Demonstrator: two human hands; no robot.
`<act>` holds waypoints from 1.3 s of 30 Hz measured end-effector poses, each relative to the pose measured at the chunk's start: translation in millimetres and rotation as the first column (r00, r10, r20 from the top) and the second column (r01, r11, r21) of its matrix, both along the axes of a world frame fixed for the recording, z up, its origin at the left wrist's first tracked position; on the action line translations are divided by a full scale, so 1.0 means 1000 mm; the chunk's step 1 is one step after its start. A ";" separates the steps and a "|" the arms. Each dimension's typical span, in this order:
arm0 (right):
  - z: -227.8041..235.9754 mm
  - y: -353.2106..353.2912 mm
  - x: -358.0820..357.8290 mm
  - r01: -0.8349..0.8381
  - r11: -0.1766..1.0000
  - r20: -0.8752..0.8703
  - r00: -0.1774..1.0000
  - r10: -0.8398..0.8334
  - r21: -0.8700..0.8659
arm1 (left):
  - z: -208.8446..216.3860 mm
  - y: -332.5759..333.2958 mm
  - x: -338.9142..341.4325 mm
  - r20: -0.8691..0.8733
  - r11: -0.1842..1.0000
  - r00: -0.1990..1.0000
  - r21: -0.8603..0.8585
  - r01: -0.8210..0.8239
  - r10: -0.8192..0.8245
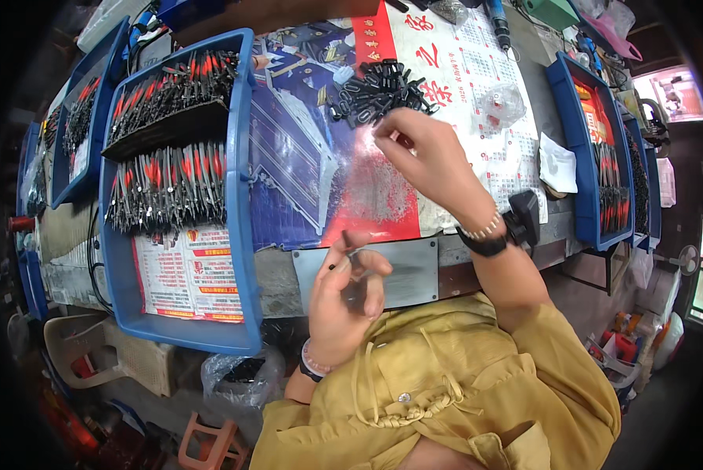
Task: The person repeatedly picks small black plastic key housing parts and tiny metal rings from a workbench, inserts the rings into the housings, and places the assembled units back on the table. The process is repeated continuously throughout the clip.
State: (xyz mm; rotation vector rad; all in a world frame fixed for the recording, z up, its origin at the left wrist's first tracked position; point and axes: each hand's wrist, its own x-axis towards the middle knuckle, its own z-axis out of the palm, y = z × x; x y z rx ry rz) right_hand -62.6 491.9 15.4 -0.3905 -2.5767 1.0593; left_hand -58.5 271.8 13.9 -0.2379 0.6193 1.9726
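Note:
My right hand (430, 160) reaches over the sheet-covered bench. Its thumb and fingers curl together just in front of a heap of small black loop-shaped parts (379, 84); whatever is between them is too small to name. Lower and to the left, my left hand (344, 294) is raised palm up near the bench's front edge. Its fingers are bent inward and blurred, with a small dark piece showing at them that I cannot make out. Many tiny silvery metal bits (379, 192) lie scattered on the red part of the sheet between my hands.
A blue tray (250, 196) at left holds rows of slim black-and-red pieces (167, 184). Another blue tray (567, 133) with similar pieces stands at right. A metal plate (402, 274) lies at the front edge. A clear plastic cup (504, 106) and white paper (557, 164) are to the right.

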 end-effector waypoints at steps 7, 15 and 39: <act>-0.040 -0.007 -0.087 -0.045 0.829 -0.005 0.998 0.057 0.558 | -0.003 -0.019 -0.002 -0.091 0.999 0.995 0.019 0.044 -0.042; -0.027 -0.037 -0.066 -0.096 0.930 0.007 0.995 0.100 0.355 | 0.000 -0.023 -0.001 -0.078 0.989 0.996 -0.150 0.019 -0.031; -0.037 0.118 0.134 0.507 0.775 0.023 0.831 -0.555 0.376 | 0.013 0.055 0.044 -0.279 0.931 0.903 -0.259 0.257 -0.327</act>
